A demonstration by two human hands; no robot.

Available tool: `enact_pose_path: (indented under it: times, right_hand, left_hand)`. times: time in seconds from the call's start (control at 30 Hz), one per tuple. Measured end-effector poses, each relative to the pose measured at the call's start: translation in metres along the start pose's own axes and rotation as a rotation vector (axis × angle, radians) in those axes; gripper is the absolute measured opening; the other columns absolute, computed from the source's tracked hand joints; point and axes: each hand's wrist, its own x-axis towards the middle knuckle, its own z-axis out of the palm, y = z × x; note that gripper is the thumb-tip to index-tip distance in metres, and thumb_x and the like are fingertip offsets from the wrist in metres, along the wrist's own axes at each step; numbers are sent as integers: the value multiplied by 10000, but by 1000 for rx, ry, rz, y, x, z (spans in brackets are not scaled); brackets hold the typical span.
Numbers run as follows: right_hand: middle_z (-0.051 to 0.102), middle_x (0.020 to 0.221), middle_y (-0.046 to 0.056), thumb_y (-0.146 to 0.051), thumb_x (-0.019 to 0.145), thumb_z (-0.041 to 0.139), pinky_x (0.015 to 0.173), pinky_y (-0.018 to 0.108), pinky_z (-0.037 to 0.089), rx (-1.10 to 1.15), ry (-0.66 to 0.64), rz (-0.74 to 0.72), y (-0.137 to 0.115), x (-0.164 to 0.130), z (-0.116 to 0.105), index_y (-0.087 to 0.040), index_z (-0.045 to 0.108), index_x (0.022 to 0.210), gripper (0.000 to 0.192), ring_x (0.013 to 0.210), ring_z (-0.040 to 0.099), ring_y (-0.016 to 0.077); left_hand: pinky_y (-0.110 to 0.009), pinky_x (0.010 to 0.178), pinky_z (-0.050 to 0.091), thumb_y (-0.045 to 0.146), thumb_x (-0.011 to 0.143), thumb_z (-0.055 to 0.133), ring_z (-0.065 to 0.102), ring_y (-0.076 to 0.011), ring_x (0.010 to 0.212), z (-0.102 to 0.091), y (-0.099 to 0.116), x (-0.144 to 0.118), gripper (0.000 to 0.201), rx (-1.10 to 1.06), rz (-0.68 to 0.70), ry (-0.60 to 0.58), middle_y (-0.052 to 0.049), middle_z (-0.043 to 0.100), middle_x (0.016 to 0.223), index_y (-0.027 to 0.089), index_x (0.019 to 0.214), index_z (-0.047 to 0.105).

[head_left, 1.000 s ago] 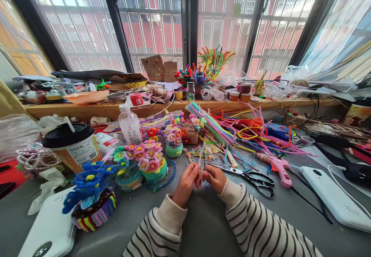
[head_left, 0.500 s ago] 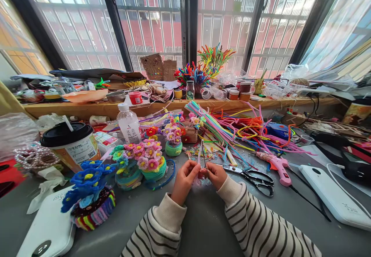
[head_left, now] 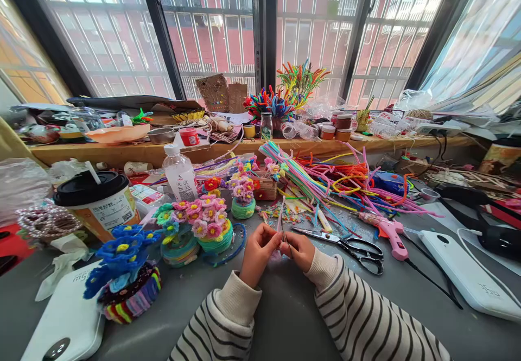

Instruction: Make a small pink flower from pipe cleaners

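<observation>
My left hand (head_left: 260, 249) is closed, its thumb and forefinger pinching a pale pink pipe cleaner (head_left: 280, 221) that points up and away from me. Close against it, my right hand (head_left: 300, 249) is closed on a thin, dark metal tool (head_left: 283, 235) that looks like small scissors; the fingers cover most of it. The fingertips of both hands nearly meet, and pale pink fluff (head_left: 277, 257) shows below them. To the right of my right hand lie large black-handled scissors (head_left: 358, 251), touched by neither hand.
Pipe-cleaner flower pots (head_left: 211, 225) and a blue flower pot (head_left: 126, 279) stand left, near a lidded cup (head_left: 97, 203) and a bottle (head_left: 179, 173). Behind my hands lie bundled pipe cleaners (head_left: 297, 168) and coloured scraps. A pink glue gun (head_left: 393, 236) and a white power bank (head_left: 464, 274) are right.
My right hand has shifted slightly left, closer to my left hand. The tool has dropped a little against the pink pipe cleaner. Both hands keep their hold.
</observation>
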Motion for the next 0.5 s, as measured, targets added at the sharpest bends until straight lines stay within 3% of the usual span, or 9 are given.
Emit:
enact_pose_path:
  times: [0.33,0.5]
  right_hand:
    - [332,403,-51,-584,618,400,396,193,231,8,99,51,-1,0,0,-172,318,459,449,403,281,57]
    - [350,388,-48,-564,622,419,411,203,261,1,127,58,3,2,0,-182,288,446,440,390,310,63]
  left_hand:
    - [-174,440,272,319,651,512,346,-46,452,-1,-2,0,240,36,2,-36,67,360,481,147,547,380]
    - [-180,446,275,328,658,500,351,-53,457,-2,-3,1,237,45,10,-20,60,370,483,149,553,384]
